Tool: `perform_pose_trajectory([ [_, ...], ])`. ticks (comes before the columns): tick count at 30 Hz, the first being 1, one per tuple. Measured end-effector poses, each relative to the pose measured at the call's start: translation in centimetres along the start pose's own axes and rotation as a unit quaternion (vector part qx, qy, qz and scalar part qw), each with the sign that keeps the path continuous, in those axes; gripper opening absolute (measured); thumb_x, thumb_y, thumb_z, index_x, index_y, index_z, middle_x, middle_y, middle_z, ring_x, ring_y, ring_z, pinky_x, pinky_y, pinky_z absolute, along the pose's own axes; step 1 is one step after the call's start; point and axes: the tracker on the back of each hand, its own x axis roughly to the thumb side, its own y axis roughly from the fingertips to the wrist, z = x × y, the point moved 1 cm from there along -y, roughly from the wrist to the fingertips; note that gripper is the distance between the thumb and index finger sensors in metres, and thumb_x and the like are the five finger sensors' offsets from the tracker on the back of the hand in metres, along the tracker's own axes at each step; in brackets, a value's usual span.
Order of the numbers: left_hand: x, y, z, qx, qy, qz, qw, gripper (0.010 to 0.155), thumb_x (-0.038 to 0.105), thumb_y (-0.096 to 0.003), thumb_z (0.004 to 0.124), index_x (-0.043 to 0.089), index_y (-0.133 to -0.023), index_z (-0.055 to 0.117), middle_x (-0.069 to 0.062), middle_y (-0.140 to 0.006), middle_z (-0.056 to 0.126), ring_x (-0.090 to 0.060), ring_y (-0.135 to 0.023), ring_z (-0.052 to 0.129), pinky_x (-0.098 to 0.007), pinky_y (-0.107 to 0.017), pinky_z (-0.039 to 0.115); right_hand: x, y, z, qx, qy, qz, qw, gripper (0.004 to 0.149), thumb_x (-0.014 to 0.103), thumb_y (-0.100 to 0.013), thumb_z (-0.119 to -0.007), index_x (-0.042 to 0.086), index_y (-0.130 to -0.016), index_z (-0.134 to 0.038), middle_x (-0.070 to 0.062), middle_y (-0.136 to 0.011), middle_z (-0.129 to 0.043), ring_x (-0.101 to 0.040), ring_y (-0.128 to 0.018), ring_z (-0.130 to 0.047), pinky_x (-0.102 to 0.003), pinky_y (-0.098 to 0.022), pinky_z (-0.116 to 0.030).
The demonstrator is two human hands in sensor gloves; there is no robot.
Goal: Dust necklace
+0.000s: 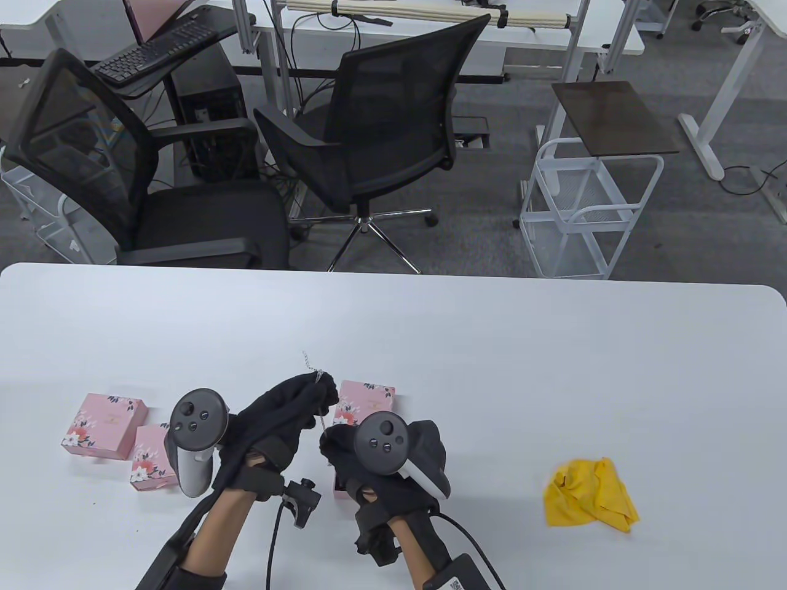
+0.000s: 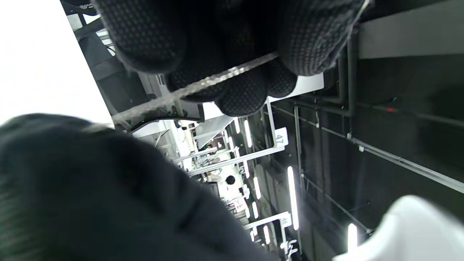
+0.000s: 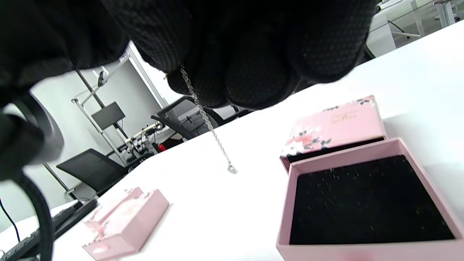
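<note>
Silver chain is what both hands are working with — in the table view the necklace (image 1: 319, 393) is running as a thin line in the lower middle of the frame, from the fingertips of the left hand (image 1: 280, 424) down to the right hand (image 1: 393, 461), with a short loose end poking up past the left fingertips. Both hands are pinching it, clear of the white table (image 1: 553, 369). The yellow cloth (image 1: 591, 493) is lying crumpled at the lower right, well apart from either hand and not yet in use. Pink boxes (image 1: 104, 424) are sitting at the lower left, and a pink lid (image 1: 366, 396) is showing just behind the hands.

In the left wrist view the chain (image 2: 203, 84) is crossing the upper middle of the frame on a slant, and the gloved fingers (image 2: 308, 40) are curling closed around it.

In the right wrist view the necklace (image 3: 208, 125) is dangling from the closed right fingers (image 3: 253, 72) at top centre, its end ring hanging free above the table. The open box (image 3: 366, 199) with its black lining is filling the lower right.

To do this step well, my judgement is that one hand should be keeping a light pinch near one end — enough to hold the chain straight without kinking it — while the other is freed to fetch the cloth.
</note>
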Motion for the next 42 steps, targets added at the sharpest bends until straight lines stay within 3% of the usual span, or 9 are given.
perform_pose_trajectory([
  [22,1.3,0.7,-4.5,0.121,-0.08,0.038,0.989,0.037,0.045,-0.0556,0.086,0.028,-0.088,0.093,-0.001,-0.081,0.104,-0.021,-0.069,0.098,-0.039,-0.049,0.087,0.0,-0.6,-1.9,0.039,-0.016,0.0,0.999,0.035,0.03,-0.065,-0.076,0.012,-0.094,-0.083,-0.019,-0.081,-0.092,-0.037,-0.06,-0.094,-0.051,-0.052,-0.079],
  [33,3.0,1.2,-3.5,0.082,-0.109,0.07,0.988,0.037,0.047,-0.0539,0.087,0.029,-0.086,0.095,0.0,-0.081,0.104,-0.023,-0.07,0.097,-0.04,-0.05,0.085,-0.4,-0.7,-2.0,0.056,-0.003,-0.009,0.998,0.037,0.031,-0.066,-0.075,0.011,-0.097,-0.078,-0.021,-0.088,-0.088,-0.041,-0.066,-0.091,-0.054,-0.055,-0.076],
  [37,3.7,1.4,-2.8,0.064,-0.105,0.083,0.989,0.038,0.048,-0.0541,0.087,0.029,-0.086,0.094,0.0,-0.082,0.104,-0.023,-0.071,0.096,-0.04,-0.05,0.085,-1.7,-0.7,-0.5,0.06,0.067,-0.064,0.994,0.044,0.033,-0.066,-0.075,0.01,-0.103,-0.073,-0.024,-0.096,-0.082,-0.044,-0.073,-0.088,-0.056,-0.058,-0.074],
  [42,3.9,1.5,-2.7,0.058,-0.099,0.088,0.989,0.038,0.048,-0.054,0.087,0.029,-0.086,0.095,0.0,-0.082,0.104,-0.023,-0.071,0.096,-0.04,-0.05,0.085,-6.8,1.2,4.6,-0.043,0.081,-0.151,0.984,0.048,0.034,-0.066,-0.077,0.009,-0.105,-0.07,-0.025,-0.098,-0.08,-0.046,-0.075,-0.086,-0.056,-0.058,-0.073],
])
